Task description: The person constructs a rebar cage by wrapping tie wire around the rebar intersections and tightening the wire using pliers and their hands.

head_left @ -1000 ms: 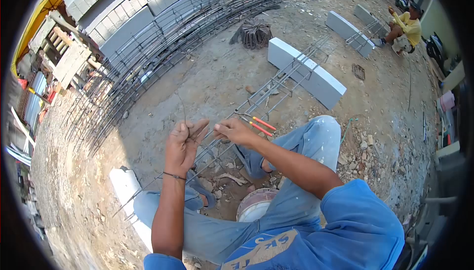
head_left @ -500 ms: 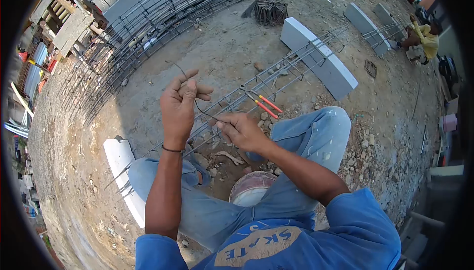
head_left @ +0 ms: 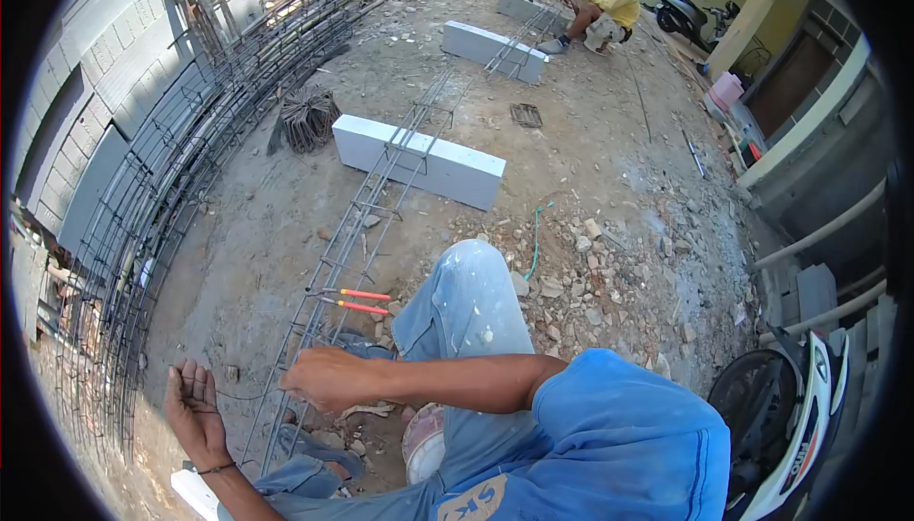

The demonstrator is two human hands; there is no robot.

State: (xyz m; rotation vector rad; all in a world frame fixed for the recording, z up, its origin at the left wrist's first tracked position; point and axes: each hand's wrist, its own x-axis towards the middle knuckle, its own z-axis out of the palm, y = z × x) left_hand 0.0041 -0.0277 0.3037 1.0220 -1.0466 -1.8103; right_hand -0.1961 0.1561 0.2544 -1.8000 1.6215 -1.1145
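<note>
The left hand (head_left: 195,414) is unclenched, palm turned up and fingers loosely curled, with no firm hold to be seen. The right hand (head_left: 333,378) is clenched and seems to pinch the thin wire (head_left: 246,397), though its fingertips are partly hidden. The wire runs between the two hands, at the left edge of the steel cage (head_left: 379,209), which rests across the white block (head_left: 457,178) farther ahead. So thin a wire probably handles best with a close pinch near its end, the free length drawn straight without kinks, and the tip clear of the cage and the pliers (head_left: 360,293) lying on it
</note>
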